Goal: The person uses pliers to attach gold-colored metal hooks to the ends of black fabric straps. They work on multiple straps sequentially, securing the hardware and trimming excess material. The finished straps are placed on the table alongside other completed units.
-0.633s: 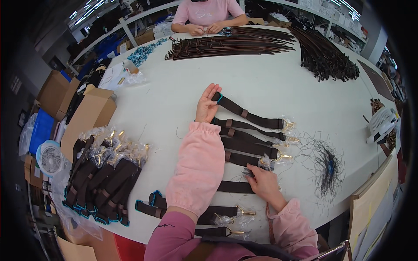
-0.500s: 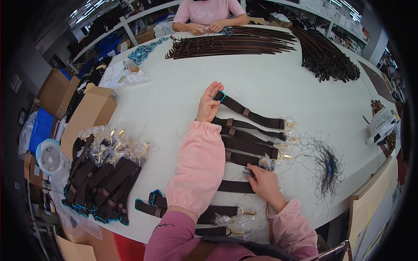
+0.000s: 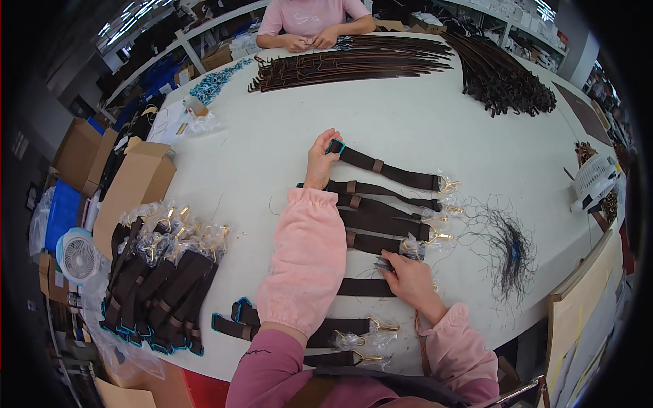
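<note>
My left hand [image 3: 320, 162] is closed on the blue-edged end of a dark brown webbing strap [image 3: 398, 175], thumb against it. That strap stretches right to a gold hook in clear plastic. Several similar straps [image 3: 382, 217] lie below it, side by side, their left parts partly hidden by my pink-sleeved left arm. My right hand [image 3: 412, 280] is closed around small grey metal thread snips [image 3: 385, 264], mostly covered by the fingers. It rests beside the plastic-wrapped hook end of one strap, above another strap [image 3: 367, 287].
A pile of finished-looking straps [image 3: 163, 279] lies at left, near cardboard boxes [image 3: 136, 183] and a fan [image 3: 77, 255]. Loose dark threads [image 3: 510, 255] are heaped at right, with a white fan [image 3: 593, 182] beyond. Across the table [image 3: 272, 129], a person handles dark strips [image 3: 354, 68].
The view has shifted slightly, so most things sit a little further left. My left fingers have curled in somewhat at the strap end. My right hand stays near the same hook end.
</note>
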### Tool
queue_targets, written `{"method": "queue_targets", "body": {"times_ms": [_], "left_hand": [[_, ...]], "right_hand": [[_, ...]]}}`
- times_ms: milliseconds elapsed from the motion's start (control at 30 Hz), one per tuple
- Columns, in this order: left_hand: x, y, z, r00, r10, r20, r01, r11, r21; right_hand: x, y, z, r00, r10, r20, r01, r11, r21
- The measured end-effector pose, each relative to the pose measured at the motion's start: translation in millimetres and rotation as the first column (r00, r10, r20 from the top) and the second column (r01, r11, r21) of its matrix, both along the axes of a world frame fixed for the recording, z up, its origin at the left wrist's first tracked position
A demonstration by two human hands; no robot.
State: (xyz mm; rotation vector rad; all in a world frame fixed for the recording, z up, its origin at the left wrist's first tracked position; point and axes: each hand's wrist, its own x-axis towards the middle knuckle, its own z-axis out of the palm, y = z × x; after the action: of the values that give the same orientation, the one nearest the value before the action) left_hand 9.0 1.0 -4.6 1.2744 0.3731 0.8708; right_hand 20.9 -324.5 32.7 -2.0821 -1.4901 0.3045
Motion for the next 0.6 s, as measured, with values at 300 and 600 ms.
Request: {"method": "queue_targets", "body": {"times_ms": [300,600], "left_hand": [[-21.1,-24.4,85.5,0.856,0.212,-0.471,0.174,0.739,0.651],[-147.8,-159.1,95.1,0.645,0.211,-0.734,0.691,0.248,0.679]], "right_hand": [[14.3,-8.8,-2.3,0.994,0.053,-0.094,-0.025,0.959,0.283],[54.4,-76.8,50.7,0.972,-0.174,-0.157,0.19,0.977,0.095]]}}
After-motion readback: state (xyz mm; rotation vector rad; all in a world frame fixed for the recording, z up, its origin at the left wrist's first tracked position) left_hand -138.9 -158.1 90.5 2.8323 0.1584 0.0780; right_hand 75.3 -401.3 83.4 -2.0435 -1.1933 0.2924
